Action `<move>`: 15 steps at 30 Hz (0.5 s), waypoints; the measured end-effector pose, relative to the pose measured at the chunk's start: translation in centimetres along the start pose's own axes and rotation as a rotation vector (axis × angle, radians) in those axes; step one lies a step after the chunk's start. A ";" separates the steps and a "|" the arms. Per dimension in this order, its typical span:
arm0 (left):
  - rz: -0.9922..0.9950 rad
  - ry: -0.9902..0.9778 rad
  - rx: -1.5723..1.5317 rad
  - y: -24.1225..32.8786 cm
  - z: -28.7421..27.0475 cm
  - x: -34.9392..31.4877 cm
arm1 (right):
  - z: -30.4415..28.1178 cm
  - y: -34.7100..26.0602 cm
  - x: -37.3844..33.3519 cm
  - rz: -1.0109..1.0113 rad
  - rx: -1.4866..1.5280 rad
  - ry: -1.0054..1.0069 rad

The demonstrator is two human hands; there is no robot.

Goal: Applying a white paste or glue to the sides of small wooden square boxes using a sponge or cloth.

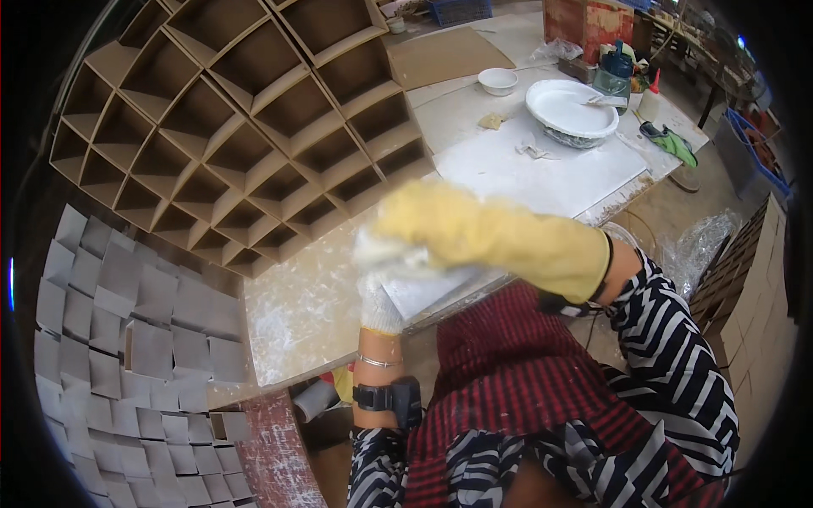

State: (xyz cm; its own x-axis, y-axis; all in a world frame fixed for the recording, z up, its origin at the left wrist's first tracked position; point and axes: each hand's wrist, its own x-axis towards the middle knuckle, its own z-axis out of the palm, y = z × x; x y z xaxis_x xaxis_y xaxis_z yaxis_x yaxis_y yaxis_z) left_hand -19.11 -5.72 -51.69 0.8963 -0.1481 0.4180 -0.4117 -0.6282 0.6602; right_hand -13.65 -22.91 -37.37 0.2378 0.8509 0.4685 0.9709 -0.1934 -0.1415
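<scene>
My right hand (pixel 432 224), in a long yellow rubber glove, reaches across the front of the worktable and is smeared by motion. Below it and slightly left is my left hand (pixel 377 284) in a white knit glove, partly covered by the yellow one. The two hands overlap. A flat pale panel (pixel 432 292) lies beside them at the table's front edge. Blur hides the fingers of both hands, and what they may hold between them cannot be made out. Just beyond them stands a brown grid of square compartments (pixel 254 144).
A white-coated basin (pixel 572 106) with a flat tool on its rim stands back right, near a small white bowl (pixel 498 81). Around it are a teal jug (pixel 614 72), a red-tipped bottle (pixel 650 100) and a green glove (pixel 671 144). Stacked grey blocks (pixel 152 339) fill the left.
</scene>
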 end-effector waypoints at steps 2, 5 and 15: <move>-0.145 -0.056 -0.665 1.8 0.6 0.9 | 0.2 4.1 0.0 0.099 -0.017 0.165; -0.427 -0.091 -1.938 3.4 -0.4 0.9 | -2.1 4.3 0.2 0.159 -0.126 0.265; -0.351 -0.129 -0.702 -2.1 -0.1 -1.4 | -0.5 1.1 2.4 -0.011 0.023 -0.048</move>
State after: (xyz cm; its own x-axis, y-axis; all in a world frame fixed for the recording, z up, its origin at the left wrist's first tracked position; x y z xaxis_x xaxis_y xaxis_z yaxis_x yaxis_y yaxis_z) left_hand -19.52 -4.11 -53.55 0.9873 -0.1446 0.0657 -0.0712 -0.0331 0.9969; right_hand -11.99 -21.39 -35.96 0.2246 0.8756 0.4277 0.9724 -0.1731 -0.1563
